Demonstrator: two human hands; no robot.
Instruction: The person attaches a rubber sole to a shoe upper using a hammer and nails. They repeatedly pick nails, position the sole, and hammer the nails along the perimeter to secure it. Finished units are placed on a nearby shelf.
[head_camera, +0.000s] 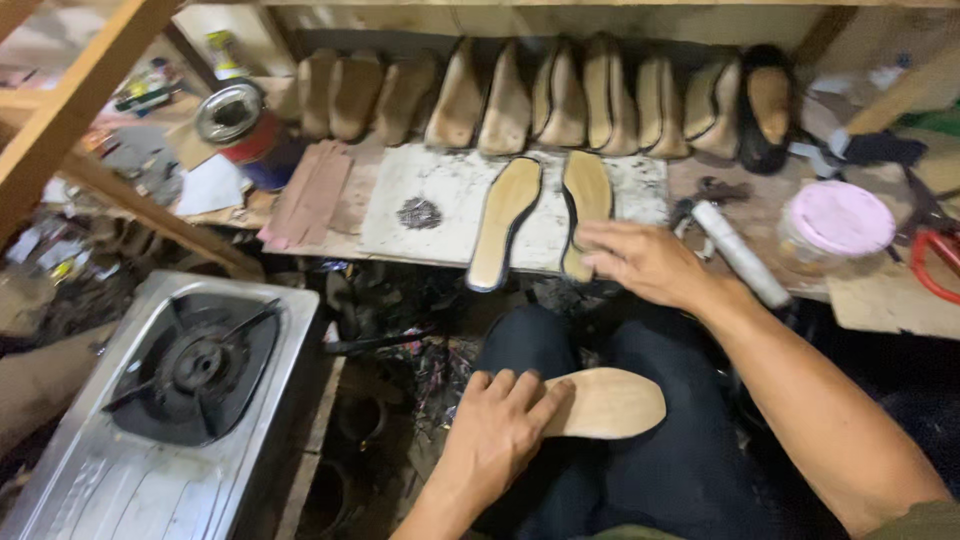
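We look down at our own two hands over dark trousers. Our left hand (497, 430) lies flat with fingers spread on a tan shoe insole (605, 403) that rests across our lap, pinning its heel end against the thigh rather than closing around it; the toe end sticks out to the right, uncovered. Our right hand (645, 262) reaches forward to the desk (420, 190), fingers loosely curled over the lower end of a second insole with a dark rim (585, 200); it presses on top, and we cannot tell whether the grip closes around the edge. Just to the left of that one lies a third insole (503, 222), angled, its heel overhanging the front edge of the desk. Both sit on a pale, stained sheet, apparently a work surface that takes the mess. Behind them a row of soles (560, 98) stands on edge against the back wall, packed close, likely to save room. To the right lie a white tube (740, 255) and a pink-lidded jar (838, 225); to the left stands an open tin can (240, 125). At lower left sits a steel gas burner (190, 375).
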